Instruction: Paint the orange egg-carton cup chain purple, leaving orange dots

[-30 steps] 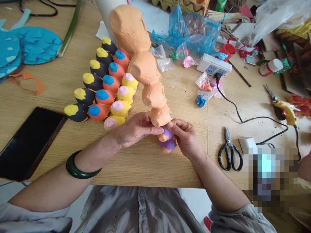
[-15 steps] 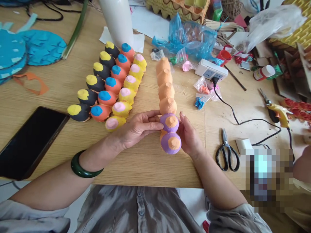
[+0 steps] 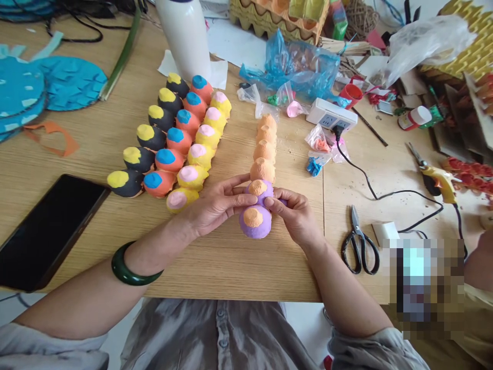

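Observation:
A strip of bumps that looks cut from an egg carton (image 3: pixel 264 150) points away from me over the table. Its far bumps are orange; the two nearest are wrapped in purple modelling clay (image 3: pixel 257 229) around orange tips. My left hand (image 3: pixel 215 204) grips the strip's left side, thumb against the second bump. From the right, my right hand (image 3: pixel 298 213) pinches purple clay at that same bump, and a bit of purple shows by its fingers. On the left lie rows of finished-looking bumps: black with yellow tips (image 3: pixel 151 137), orange with blue tips (image 3: pixel 179 137), yellow with pink tips (image 3: pixel 208 134).
Left of the rows lies a black phone (image 3: pixel 50 231). A white bottle (image 3: pixel 185 43) stands behind them. On the right are scissors (image 3: pixel 360 244), a power strip (image 3: pixel 332 115) with a cord, small clay bags (image 3: pixel 315 165) and a glue gun (image 3: pixel 441 182). Another person sits at far right.
My right hand has closed from beside the strip onto the purple clay, its thumb now on the bump. The strip's near end has swung slightly left.

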The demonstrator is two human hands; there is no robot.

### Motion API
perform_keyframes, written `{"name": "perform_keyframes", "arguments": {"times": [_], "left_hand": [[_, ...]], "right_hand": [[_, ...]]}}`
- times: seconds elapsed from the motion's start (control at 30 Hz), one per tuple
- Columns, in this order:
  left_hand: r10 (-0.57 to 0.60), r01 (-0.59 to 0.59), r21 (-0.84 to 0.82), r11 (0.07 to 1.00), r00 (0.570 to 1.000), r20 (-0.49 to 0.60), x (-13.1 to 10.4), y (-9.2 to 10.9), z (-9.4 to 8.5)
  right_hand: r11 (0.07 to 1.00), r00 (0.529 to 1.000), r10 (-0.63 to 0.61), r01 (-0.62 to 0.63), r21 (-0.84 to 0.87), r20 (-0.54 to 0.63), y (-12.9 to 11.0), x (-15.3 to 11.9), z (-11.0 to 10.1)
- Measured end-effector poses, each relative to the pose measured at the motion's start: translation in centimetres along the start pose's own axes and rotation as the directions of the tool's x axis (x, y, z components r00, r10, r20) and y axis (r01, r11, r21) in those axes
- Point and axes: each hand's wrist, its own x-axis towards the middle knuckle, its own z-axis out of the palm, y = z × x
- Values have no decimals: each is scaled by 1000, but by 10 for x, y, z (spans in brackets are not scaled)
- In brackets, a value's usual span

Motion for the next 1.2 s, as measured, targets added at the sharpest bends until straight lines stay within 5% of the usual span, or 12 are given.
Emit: {"name": "perform_keyframes", "arguments": {"times": [0.33,0.5,0.7,0.93,1.2], "left_hand": [[135,-123,183,975,990,-51,0,2,2],[87,-99,123,987,991,98,0,3,-1],[134,-131,179,975,991,-4,-2,6,4],[185,-176,99,979,979,-88,-1,9,7],[177,-169,84,982,981,-86,-4,15,11]], "right_hand": [[1000,999,-15,14,18,42,4,2,1],[999,999,-39,39,9,-2,4,4,-3],[999,999,13,-12,-32,36,5,4,-5],[989,966,-107,127,74,-234,2,8,-11],[986,969,-83,114,122,-234,0,7,-7]]}}
